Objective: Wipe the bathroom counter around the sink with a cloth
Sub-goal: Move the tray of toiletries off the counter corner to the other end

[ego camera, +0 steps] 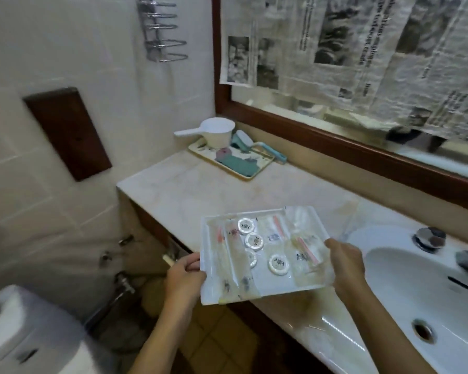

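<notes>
The marble bench (200,190) runs from the tiled wall on the left to the white sink (416,292), the fixed point here. Behind the sink, a wood-framed mirror (335,139) is mostly covered with newspaper sheets (362,55). Left of the sink, over the front edge of the bench, a white tray (257,288) is held level in both hands. The left hand (184,279) is closed on the tray's left edge, thumb on top; the right hand (345,263) is closed on its right edge, nearest the sink. On the tray lie clear sachets (305,255) and four round white packets (278,263). Far left of the sink, at the bench's back corner, a patterned tray (243,168) carries a white dipper (216,130). No cloth can be made out for certain.
</notes>
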